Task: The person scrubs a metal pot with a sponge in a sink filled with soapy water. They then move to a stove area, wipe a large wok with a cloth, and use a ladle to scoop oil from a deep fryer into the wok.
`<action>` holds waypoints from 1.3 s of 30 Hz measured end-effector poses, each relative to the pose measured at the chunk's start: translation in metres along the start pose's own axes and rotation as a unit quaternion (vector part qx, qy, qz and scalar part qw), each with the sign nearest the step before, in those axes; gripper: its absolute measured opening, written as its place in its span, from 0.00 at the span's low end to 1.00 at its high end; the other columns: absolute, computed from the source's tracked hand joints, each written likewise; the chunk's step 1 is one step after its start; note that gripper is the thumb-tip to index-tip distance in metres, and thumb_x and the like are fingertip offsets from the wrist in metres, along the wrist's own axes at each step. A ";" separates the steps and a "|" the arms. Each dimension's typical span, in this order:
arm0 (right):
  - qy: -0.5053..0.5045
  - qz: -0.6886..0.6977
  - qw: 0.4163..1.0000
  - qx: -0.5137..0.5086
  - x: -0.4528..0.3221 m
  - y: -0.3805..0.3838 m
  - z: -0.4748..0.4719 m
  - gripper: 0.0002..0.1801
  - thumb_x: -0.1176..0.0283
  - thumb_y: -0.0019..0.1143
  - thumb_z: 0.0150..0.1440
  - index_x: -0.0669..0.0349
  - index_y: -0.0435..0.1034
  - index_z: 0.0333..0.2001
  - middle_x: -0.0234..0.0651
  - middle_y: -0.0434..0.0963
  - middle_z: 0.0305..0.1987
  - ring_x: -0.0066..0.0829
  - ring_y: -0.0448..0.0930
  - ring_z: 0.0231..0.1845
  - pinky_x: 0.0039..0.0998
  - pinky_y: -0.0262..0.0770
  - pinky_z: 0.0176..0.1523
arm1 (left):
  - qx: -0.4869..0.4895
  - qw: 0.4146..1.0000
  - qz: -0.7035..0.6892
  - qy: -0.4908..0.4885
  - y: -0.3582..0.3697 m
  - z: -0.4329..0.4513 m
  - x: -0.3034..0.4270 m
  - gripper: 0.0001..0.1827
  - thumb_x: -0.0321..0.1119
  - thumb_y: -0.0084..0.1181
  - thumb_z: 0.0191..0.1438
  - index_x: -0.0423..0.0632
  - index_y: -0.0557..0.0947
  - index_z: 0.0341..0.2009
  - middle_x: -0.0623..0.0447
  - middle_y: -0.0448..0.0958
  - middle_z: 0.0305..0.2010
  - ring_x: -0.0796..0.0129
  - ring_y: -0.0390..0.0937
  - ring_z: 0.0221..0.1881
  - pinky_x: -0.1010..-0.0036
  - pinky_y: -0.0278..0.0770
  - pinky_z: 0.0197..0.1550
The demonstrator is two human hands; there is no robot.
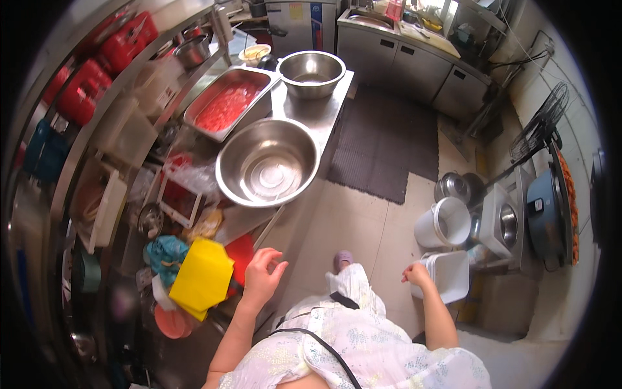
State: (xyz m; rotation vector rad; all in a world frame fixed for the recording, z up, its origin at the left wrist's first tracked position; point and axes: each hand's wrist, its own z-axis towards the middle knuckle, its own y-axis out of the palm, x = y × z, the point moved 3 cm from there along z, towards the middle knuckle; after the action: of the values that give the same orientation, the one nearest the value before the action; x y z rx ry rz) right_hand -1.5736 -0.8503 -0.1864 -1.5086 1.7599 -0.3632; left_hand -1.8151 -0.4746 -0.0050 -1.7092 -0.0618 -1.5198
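Observation:
My left hand (264, 274) is raised beside the metal table, its fingers loosely curled and apart, with nothing in it. A yellow folder-like sheet (204, 272) lies to its left, over something red. My right hand (415, 274) hangs on the other side, above the floor near a white square tub (448, 276); its fingers look curled, and what they hold, if anything, does not show. Ahead on the table stand a large steel basin (267, 163) with a bare, shiny inside, a deep steel pan of red pieces in liquid (228, 104) and a smaller steel bowl (311, 73).
Metal shelving (104, 107) with red cases and plastic tubs runs along the left. A dark ribbed mat (388, 141) lies on the tiled floor. At right stand a white bucket (442, 222), a blue cooker (544, 219) and a fan (539, 124). Steel cabinets (418, 68) with a sink are at the back.

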 end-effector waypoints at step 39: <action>0.066 0.126 0.987 -0.071 -0.097 -0.540 0.724 0.13 0.64 0.44 0.52 0.64 0.68 0.31 0.41 0.75 0.24 0.36 0.74 0.20 0.38 0.69 0.23 | -0.098 0.982 0.154 0.051 0.466 0.918 0.126 0.08 0.33 0.47 0.46 0.48 0.78 0.29 0.49 0.74 0.38 0.55 0.72 0.40 0.65 0.72 0.41</action>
State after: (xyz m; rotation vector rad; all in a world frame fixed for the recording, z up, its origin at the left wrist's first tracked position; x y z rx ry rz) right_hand -0.6805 -0.7093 -0.2738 -1.3622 2.0917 -0.2167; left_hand -0.7964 -0.2953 -0.0791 -1.6971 0.4004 -1.4115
